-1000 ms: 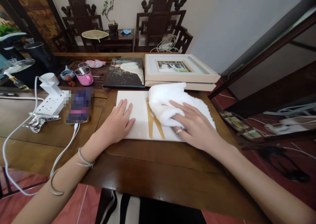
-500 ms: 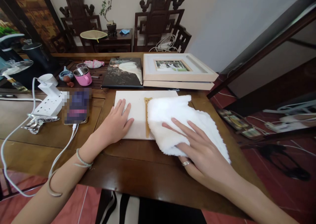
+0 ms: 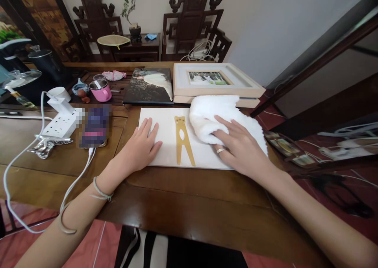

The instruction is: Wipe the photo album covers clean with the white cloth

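My left hand (image 3: 143, 144) lies flat with its fingers spread on the left end of a white rectangular board (image 3: 161, 142) on the wooden table. On the board's face is a tan, A-shaped animal figure (image 3: 178, 138) with a small face at the top. My right hand (image 3: 240, 148) grips a fluffy white towel (image 3: 217, 106), its fingertips pressing into the bunched fabric. The towel covers the right part of the board and reaches the frames behind it.
Behind the board are a dark photo panel (image 3: 149, 89) and stacked picture frames (image 3: 191, 89). To the left are a pink mug (image 3: 102, 93), a power strip (image 3: 63, 122), a phone (image 3: 95, 126) and white cables. The table's front edge is near me.
My right hand has moved the towel up and to the right across the board, uncovering the whole tan figure. My left hand has stayed on the board.
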Demonstrator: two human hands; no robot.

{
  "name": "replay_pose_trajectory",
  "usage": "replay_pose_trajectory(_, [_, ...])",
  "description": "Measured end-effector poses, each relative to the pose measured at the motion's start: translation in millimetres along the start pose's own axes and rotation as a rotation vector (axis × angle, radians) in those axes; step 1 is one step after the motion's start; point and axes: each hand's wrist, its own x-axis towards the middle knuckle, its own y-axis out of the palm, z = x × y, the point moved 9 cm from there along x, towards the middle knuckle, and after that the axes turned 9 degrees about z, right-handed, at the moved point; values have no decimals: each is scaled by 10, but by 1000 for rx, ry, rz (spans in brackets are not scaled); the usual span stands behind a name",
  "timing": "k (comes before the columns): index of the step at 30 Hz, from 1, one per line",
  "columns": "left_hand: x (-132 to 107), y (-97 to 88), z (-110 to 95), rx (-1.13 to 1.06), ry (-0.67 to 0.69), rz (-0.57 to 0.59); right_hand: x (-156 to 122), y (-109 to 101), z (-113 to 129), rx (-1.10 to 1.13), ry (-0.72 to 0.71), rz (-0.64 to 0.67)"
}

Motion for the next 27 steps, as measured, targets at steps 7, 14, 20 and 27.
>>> replay_pose_trajectory(7, [5,-10,-28,14,0,13,-300,-128,563,-4,-96,28])
replay_pose_trajectory(14, [44,24,-49,19,-4,16,-436,-123,691,52,-125,17])
replay_pose_trajectory(20, [43,38,-40,5,2,8,-334,-66,474,76,-192,27])
replay_pose_trajectory(27, [9,26,-2,1,-10,17,-39,23,-13,32,-86,19])
